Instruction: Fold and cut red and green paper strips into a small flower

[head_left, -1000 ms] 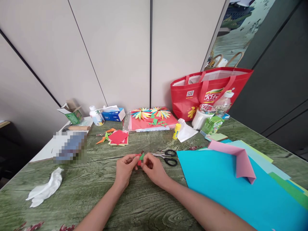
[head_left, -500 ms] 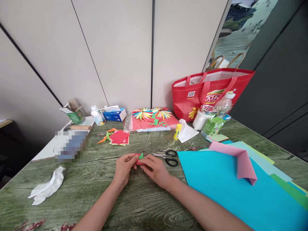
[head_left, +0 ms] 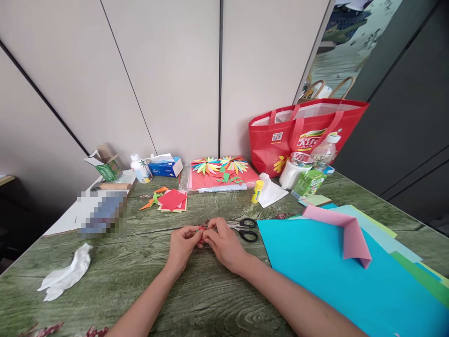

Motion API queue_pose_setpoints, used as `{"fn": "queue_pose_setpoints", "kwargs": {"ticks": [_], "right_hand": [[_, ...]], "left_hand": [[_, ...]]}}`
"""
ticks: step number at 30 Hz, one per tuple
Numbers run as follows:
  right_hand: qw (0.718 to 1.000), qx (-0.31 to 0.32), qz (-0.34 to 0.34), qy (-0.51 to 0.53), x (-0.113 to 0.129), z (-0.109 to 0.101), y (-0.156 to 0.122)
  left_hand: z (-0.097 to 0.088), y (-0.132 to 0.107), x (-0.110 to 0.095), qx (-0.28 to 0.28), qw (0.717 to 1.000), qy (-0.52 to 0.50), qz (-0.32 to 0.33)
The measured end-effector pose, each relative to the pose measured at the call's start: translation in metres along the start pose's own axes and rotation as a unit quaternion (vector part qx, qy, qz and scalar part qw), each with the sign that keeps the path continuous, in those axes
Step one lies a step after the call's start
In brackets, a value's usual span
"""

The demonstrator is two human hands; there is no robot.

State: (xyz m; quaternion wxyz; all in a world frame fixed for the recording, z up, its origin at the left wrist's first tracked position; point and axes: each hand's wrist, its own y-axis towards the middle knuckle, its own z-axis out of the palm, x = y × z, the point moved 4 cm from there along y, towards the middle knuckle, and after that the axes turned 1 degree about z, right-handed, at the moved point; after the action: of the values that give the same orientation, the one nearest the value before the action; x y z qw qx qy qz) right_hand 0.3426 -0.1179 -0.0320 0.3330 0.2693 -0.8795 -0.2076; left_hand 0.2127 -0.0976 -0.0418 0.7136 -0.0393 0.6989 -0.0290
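Observation:
Between my two hands is a small red and green folded paper piece (head_left: 201,228), mostly covered by fingers. My left hand (head_left: 181,244) pinches it from the left, thumb and forefinger closed. My right hand (head_left: 226,245) grips its right side, the fingertips meeting those of my left. Just behind my right hand lie scissors (head_left: 248,229) with black handles, their blades partly hidden. Farther left, red paper squares (head_left: 173,200) are stacked beside orange and green folded pieces (head_left: 153,200).
Blue paper (head_left: 308,262) with a folded pink strip (head_left: 354,236) on it covers the right side. A glue stick (head_left: 257,192), a tissue box (head_left: 164,166) and a red bag (head_left: 270,145) stand behind. A crumpled tissue (head_left: 68,274) lies at left.
My right hand's fingers have closed in over the paper piece, and its green part is now mostly covered. The view has shifted slightly.

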Motion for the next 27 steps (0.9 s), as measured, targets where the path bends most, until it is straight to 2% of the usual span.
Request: {"fn": "queue_pose_setpoints", "kwargs": {"ticks": [4, 7, 12, 15, 18, 23, 27], "right_hand": [[0.995, 0.003, 0.028, 0.094, -0.004, 0.001, -0.001], [0.979, -0.016, 0.070, 0.192, -0.009, 0.003, -0.001], [0.929, -0.024, 0.186, 0.318, -0.018, 0.009, 0.000], [0.896, -0.010, 0.218, 0.387, -0.020, 0.013, 0.000], [0.889, -0.003, 0.223, 0.399, -0.020, 0.014, 0.000], [0.879, -0.004, 0.238, 0.413, -0.023, 0.015, 0.000], [0.866, -0.057, 0.257, 0.425, -0.026, 0.009, 0.002]], "left_hand": [[0.002, 0.000, 0.001, 0.017, 1.000, 0.013, 0.000], [0.003, 0.000, -0.002, 0.032, 0.999, 0.032, 0.016], [0.004, -0.001, -0.006, 0.057, 0.994, 0.085, 0.037], [0.004, -0.001, -0.007, 0.062, 0.992, 0.091, 0.056], [0.002, 0.000, -0.007, 0.053, 0.993, 0.082, 0.070], [0.004, -0.001, -0.008, 0.061, 0.996, 0.052, 0.036], [0.003, -0.002, -0.010, 0.034, 0.999, -0.008, 0.034]]}}
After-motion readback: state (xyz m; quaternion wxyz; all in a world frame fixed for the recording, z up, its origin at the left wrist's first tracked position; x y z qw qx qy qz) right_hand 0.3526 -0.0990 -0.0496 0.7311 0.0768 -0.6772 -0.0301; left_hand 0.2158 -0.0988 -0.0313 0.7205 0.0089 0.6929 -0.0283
